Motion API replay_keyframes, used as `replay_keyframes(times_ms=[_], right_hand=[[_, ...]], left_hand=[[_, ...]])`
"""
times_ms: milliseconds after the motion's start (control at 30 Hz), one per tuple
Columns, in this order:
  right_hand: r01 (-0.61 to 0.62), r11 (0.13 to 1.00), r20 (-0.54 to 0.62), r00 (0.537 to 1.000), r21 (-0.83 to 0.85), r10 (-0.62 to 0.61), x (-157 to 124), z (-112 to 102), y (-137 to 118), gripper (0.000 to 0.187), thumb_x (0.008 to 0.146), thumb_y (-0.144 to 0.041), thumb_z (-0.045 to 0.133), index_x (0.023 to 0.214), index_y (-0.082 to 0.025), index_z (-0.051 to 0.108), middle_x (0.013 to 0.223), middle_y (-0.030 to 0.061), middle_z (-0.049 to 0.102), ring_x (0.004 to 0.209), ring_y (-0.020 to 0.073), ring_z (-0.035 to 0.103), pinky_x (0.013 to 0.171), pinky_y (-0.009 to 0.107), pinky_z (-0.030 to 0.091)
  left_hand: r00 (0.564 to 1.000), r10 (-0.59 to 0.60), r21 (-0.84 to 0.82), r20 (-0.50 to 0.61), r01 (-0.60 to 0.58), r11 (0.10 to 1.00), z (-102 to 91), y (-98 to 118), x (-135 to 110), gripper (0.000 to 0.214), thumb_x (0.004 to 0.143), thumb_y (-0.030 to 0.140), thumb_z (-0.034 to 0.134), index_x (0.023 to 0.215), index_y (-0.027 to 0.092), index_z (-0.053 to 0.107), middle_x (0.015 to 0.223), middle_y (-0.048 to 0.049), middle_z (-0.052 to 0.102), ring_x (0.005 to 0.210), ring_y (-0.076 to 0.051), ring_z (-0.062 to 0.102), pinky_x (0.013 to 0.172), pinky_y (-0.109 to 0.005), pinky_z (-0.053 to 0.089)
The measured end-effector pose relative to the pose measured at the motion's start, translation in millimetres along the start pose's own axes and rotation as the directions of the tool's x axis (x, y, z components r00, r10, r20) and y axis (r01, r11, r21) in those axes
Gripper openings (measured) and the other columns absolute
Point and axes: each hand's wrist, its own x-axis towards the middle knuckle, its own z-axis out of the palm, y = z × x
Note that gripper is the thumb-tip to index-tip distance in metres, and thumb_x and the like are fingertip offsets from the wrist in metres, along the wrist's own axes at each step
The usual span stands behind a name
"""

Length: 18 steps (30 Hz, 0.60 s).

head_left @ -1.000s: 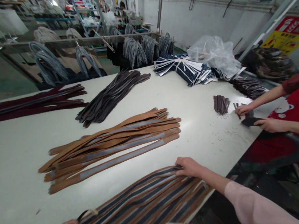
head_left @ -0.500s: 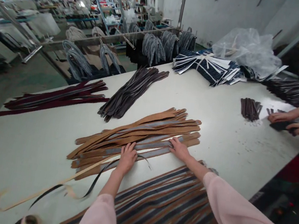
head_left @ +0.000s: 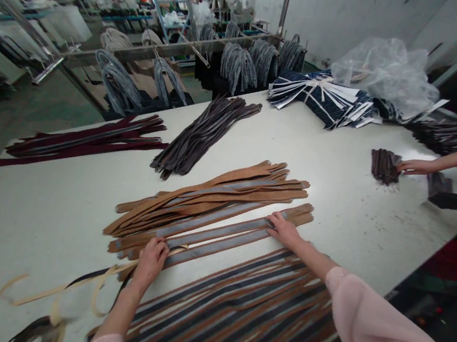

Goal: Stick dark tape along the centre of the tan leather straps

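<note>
Brown strips point(head_left: 212, 230) lie on the white table point(head_left: 37, 213), a few of them just beside the main pile. Our right hand point(head_left: 286, 230) presses flat and open on their far end. Our left hand point(head_left: 151, 262) rests with bent fingers on the near end (gripping or not, we cannot tell).

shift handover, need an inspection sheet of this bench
surface: white table, faint dark specks at the right.
job's things: a few brown strips with grey centres lie apart from the brown strip pile.
clutter: dark grey strips, maroon strips, tied navy bundle, plastic bag, striped stack, loose tape.
hands: left hand on the strips' near end, fingers curled; right hand flat on their far end.
cables: nothing seen.
surroundings: co-worker's hand at small dark pieces; rack of hanging grey loops.
</note>
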Motion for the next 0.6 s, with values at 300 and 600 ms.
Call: replay_keyframes(times_ms=[300,600], right_hand=[[0.100,0.993,-0.021,0.995,-0.066,-0.102,46.0,-22.8,-31.7,0.033,0.082,-0.017,0.037,0.111,-0.023,0.050,0.110,0.0044,0.056,0.098,0.0164,0.052,0.083,0.026,0.038],[0.223,0.967,0.060,0.974,-0.124,-0.217,92.9,-11.9,-57.5,0.042,0.080,-0.021,0.043,0.122,-0.027,0.041,0.120,0.0056,0.045,0.090,0.0174,0.056,0.076,0.028,0.041]], left_hand=[[0.994,0.106,-0.085,-0.024,-0.108,0.991,28.6,48.5,12.4,0.020,0.081,0.027,0.039,0.071,0.020,0.054,0.120,-0.0075,0.051,0.108,-0.024,0.046,0.089,-0.045,0.036],[0.994,0.063,-0.181,-0.088,-0.078,0.980,25.2,28.3,10.0,0.021,0.082,0.029,0.038,0.069,0.018,0.052,0.123,-0.0121,0.047,0.110,-0.022,0.045,0.091,-0.042,0.038]])
